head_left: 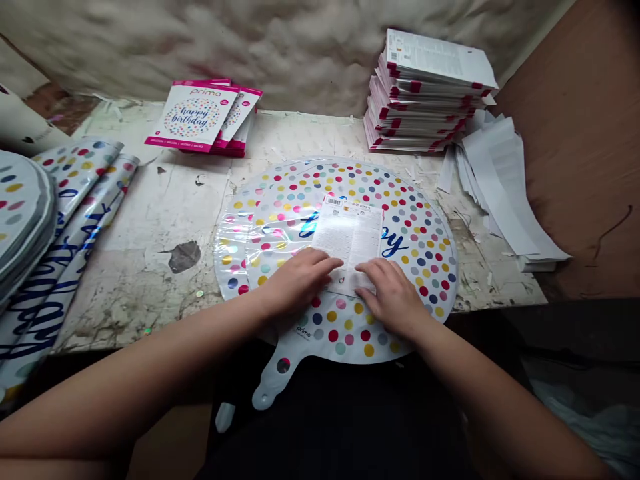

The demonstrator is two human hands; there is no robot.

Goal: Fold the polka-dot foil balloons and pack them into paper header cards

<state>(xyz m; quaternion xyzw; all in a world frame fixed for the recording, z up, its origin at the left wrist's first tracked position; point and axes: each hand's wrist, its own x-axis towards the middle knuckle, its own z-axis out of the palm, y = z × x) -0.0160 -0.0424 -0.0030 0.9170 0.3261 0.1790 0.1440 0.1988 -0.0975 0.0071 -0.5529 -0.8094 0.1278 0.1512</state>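
**Left hand [300, 280] and right hand [393, 297] flat on printed sheet [350, 233], polka-dot foil balloon [417, 247] underneath**

Balloon lies flat on the worktop [145, 220], tail tab toward the person and hanging past the front edge. Sheet sits on balloon's middle, covering part of the blue script. Both hands palms down, fingers close together, resting on the sheet's lower part, no pinch. Nothing between hands and sheet. Behind balloon, slightly left: small pile of "happy birthday" packs [195, 117]. Behind it, right: tall stack of red-edged packs [425, 93]. Right of balloon: loose white papers [500, 193]. Left of balloon: folded foil balloons [65, 233] with blue script, and farther left a stack of round balloons [20, 220].
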